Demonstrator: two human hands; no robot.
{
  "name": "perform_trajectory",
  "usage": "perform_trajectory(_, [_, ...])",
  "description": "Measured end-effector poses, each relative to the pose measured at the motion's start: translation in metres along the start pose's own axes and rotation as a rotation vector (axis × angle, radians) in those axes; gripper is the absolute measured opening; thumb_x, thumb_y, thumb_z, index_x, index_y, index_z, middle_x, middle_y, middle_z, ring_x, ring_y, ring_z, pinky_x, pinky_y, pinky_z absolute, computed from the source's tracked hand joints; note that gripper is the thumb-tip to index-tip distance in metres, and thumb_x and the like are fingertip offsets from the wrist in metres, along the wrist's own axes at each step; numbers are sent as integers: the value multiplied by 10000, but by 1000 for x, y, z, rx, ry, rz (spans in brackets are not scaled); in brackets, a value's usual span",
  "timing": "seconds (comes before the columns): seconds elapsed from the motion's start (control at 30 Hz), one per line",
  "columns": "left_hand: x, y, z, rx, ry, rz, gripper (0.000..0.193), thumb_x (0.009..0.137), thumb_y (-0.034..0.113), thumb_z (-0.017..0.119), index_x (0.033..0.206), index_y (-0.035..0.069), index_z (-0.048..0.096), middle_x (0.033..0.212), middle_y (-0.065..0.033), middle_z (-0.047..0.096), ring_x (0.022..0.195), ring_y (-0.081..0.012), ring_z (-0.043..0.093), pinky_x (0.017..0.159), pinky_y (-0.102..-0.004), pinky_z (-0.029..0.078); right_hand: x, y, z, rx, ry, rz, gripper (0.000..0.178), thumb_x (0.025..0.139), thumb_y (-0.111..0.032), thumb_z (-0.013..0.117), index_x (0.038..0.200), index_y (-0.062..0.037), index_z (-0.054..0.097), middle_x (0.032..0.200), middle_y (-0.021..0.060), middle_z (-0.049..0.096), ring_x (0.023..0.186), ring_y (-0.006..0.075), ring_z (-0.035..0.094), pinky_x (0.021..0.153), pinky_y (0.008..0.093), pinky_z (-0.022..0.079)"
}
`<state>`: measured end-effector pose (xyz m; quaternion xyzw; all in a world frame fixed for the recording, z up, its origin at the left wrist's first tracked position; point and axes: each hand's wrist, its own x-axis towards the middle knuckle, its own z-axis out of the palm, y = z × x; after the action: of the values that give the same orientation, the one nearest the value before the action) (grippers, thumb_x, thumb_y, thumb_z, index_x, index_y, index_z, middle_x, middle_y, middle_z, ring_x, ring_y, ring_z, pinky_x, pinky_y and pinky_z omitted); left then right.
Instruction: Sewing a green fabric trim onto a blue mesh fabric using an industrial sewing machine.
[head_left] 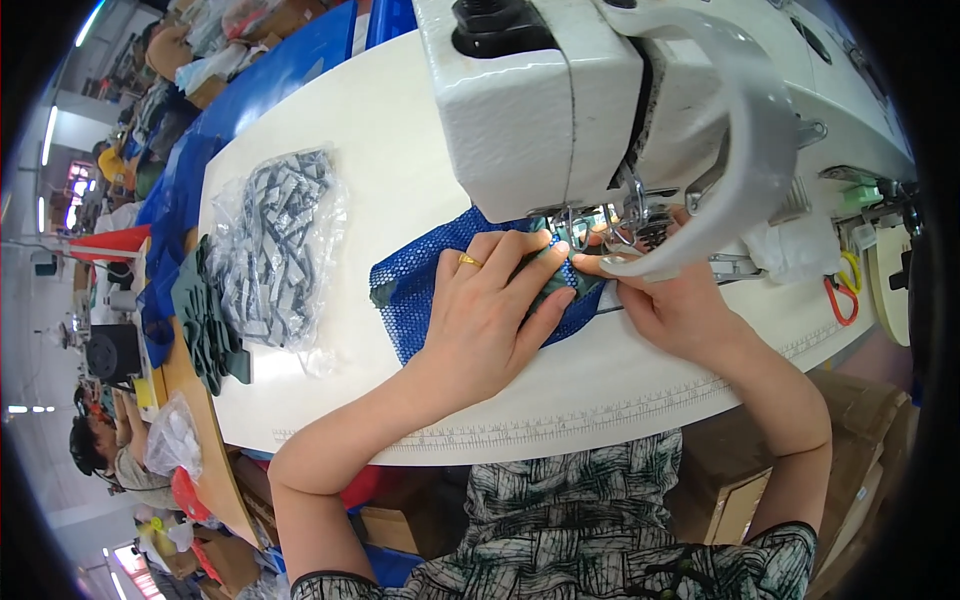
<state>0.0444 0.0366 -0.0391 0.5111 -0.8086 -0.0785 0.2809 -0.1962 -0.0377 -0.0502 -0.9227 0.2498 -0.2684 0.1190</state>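
Note:
A piece of blue mesh fabric (408,272) lies on the sewing machine's table, its far part under the needle area. A dark green fabric piece (550,284) shows on top of it, between my hands. My left hand (482,310), with a gold ring, rests on the mesh with its fingers stretched and its thumb apart, fingertips close to the presser foot. My right hand (672,305) is at the right edge of the fabric, index finger pointing at the stitching spot and the other fingers bent. Part of that hand is hidden behind the machine's white curved guard (765,150).
The white sewing machine head (510,125) overhangs the work. A clear bag of grey strips (275,250) and dark green fabric pieces (205,320) lie left. Red-handled scissors (841,302) are at the right. A printed ruler (520,424) follows the near edge. Another person (100,445) sits far left.

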Motion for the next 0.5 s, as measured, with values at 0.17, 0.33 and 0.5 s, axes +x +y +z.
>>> perform_trajectory(0.17, [-1, -1, 1, 0, 7, 8, 361, 965, 263, 738, 1238, 28, 716, 1237, -83, 656, 1111, -262, 593, 834, -402, 388, 2, -3, 2, 57, 47, 52, 501, 752, 20, 713, 1205, -184, 777, 1073, 80, 692, 1079, 338, 609, 999, 487, 458])
perform_trajectory(0.33, [-2, -1, 2, -37, 27, 5, 358, 957, 265, 751, 1224, 30, 717, 1238, -82, 658, 1112, -264, 594, 835, -403, 389, 3, -5, 0, -6, 17, 15, 511, 755, 9, 711, 1225, -179, 778, 1056, 83, 702, 1058, 360, 611, 984, 499, 469])
perform_trajectory(0.5, [-2, 0, 2, -40, 30, 0, 360, 945, 261, 762, 1212, 25, 713, 1244, -78, 663, 1113, -262, 601, 835, -403, 395, 1, -3, 0, 265, 16, 165, 389, 775, -52, 724, 1137, -157, 818, 1006, 87, 698, 1020, 356, 626, 980, 481, 463])
